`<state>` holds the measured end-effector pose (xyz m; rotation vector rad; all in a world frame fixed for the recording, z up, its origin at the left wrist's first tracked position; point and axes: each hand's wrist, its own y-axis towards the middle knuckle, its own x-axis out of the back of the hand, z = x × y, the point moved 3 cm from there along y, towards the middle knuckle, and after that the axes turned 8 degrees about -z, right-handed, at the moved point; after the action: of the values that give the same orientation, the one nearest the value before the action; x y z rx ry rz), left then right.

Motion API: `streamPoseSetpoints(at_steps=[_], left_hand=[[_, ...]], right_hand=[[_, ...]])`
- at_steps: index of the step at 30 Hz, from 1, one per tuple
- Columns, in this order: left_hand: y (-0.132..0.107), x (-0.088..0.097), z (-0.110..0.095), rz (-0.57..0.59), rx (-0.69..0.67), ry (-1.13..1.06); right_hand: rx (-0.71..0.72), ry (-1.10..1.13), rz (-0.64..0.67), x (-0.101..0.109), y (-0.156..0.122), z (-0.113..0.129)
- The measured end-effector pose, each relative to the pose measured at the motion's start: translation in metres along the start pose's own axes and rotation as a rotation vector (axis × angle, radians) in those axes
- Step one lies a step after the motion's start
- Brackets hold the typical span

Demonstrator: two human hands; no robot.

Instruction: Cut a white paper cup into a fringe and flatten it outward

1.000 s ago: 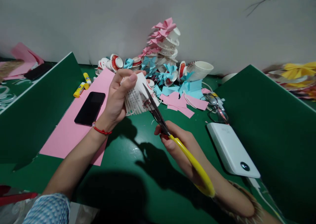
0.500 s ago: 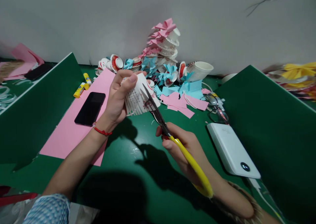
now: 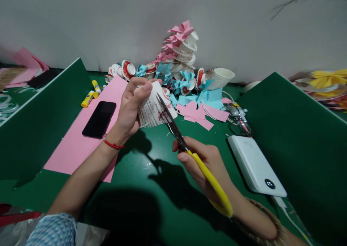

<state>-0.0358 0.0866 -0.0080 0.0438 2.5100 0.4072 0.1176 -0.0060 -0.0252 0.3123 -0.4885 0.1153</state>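
My left hand [image 3: 132,105] is closed on a white printed paper cup [image 3: 151,106], its thumb pressing near the top. The cup's lower left edge is cut into a fringe of narrow strips; its right part is uncut and has a red floral print. My right hand [image 3: 202,159] grips yellow-handled scissors [image 3: 210,177], fingers wrapped about the handles. The dark blades lie across the cup's printed wall, nearly closed, tips pointing up and away from me. Part of the far blade is hidden by the cup.
Left, a black phone [image 3: 99,119] rests on pink paper [image 3: 65,152] near yellow glue sticks [image 3: 87,98]. Behind stand fringed cups with pink folded flowers [image 3: 184,29], stacked paper cups [image 3: 221,77] and pink scraps [image 3: 195,112]. Right are eyeglasses [image 3: 240,126], a white power bank [image 3: 255,162] and a green divider [image 3: 295,141].
The scissor blades have closed slightly on the cup. Both hands stay almost in the same place.
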Motion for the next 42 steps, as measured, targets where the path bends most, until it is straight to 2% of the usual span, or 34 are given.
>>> streamPoseSetpoints(at_steps=[24,30,37,42], left_hand=[[-0.0004,-0.0008,0.0011,-0.010,0.000,-0.021],[0.0011,0.0007,0.0020,0.018,-0.005,-0.062],[0.0032,0.0022,0.0028,0.023,-0.008,0.012],[0.0029,0.0024,0.0035,-0.024,-0.016,0.007]], right_hand=[[0.051,-0.065,-0.030,0.0000,0.0011,0.0028],[0.084,-0.082,-0.051,-0.0016,0.0003,0.0021],[0.136,-0.090,-0.078,-0.0018,0.0011,0.0028],[0.125,-0.104,-0.079,-0.0012,0.0016,0.0023]])
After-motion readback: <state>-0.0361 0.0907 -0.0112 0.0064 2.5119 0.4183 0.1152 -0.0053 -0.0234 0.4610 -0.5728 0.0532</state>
